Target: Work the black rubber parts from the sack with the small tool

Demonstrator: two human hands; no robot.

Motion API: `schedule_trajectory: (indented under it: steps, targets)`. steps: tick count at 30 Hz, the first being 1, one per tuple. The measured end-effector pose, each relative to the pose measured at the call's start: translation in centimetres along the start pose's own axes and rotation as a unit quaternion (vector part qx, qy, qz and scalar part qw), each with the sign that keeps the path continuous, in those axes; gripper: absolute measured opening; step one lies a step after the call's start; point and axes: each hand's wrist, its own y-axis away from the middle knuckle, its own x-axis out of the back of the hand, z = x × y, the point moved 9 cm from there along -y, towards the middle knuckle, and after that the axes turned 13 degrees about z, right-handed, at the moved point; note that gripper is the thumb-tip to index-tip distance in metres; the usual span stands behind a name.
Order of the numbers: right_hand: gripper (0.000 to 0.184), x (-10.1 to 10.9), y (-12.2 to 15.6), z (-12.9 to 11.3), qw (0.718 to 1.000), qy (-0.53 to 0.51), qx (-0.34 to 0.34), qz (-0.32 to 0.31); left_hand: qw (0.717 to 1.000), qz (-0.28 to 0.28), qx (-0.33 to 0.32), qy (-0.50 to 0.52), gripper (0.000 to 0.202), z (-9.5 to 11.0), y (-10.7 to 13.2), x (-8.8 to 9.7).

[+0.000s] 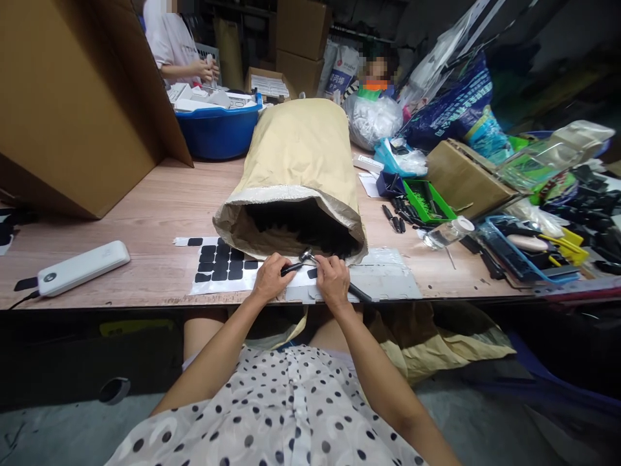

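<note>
My left hand (270,277) is closed on a small black part (292,266) at the table's front edge. My right hand (332,279) is closed on a black-handled tool with a metal head (307,255); its handle (359,293) sticks out to the right. The metal head meets the black part between my hands. Both hands rest over a white sheet of black adhesive pads (220,262). Right behind them lies a large tan paper sack (295,175) on its side, its mouth open toward me and full of dark pieces.
A white power bank (82,266) lies front left, a big cardboard box (72,103) behind it. A blue tub (218,129) stands at the back. Trays, bags, a clear bottle (444,234) and black parts crowd the right. Another person (174,39) works at the far end.
</note>
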Motion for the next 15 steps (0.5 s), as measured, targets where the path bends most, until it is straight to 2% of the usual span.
schedule_trajectory:
  steps: [3, 5, 9, 10, 12, 15]
  targets:
    - [0.028, 0.1, 0.0, -0.2, 1.0, 0.0, 0.006, 0.009, 0.999, 0.006, -0.044, 0.026, 0.004, 1.4, 0.8, 1.2]
    - [0.028, 0.1, -0.1, -0.2, 1.0, 0.0, 0.008, 0.015, 0.995, -0.004, -0.081, 0.051, 0.007, 3.0, 2.5, 2.3]
    - [0.028, 0.1, 0.0, -0.2, 1.0, 0.008, 0.009, 0.017, 0.983, -0.104, -0.124, 0.085, 0.015, 5.3, 8.0, 3.1]
    - [0.028, 0.1, 0.0, -0.2, 1.0, 0.011, 0.008, 0.015, 0.982, -0.131, -0.114, 0.074, 0.015, 5.1, 9.3, 2.9]
    - [0.028, 0.0, 0.0, -0.3, 1.0, 0.015, 0.008, 0.011, 0.982, -0.174, -0.067, 0.02, 0.016, 3.3, 11.3, 2.3]
    - [0.027, -0.1, 0.0, -0.3, 1.0, 0.016, 0.007, 0.011, 0.973, -0.203, 0.026, -0.107, 0.015, -1.9, 13.1, 1.2]
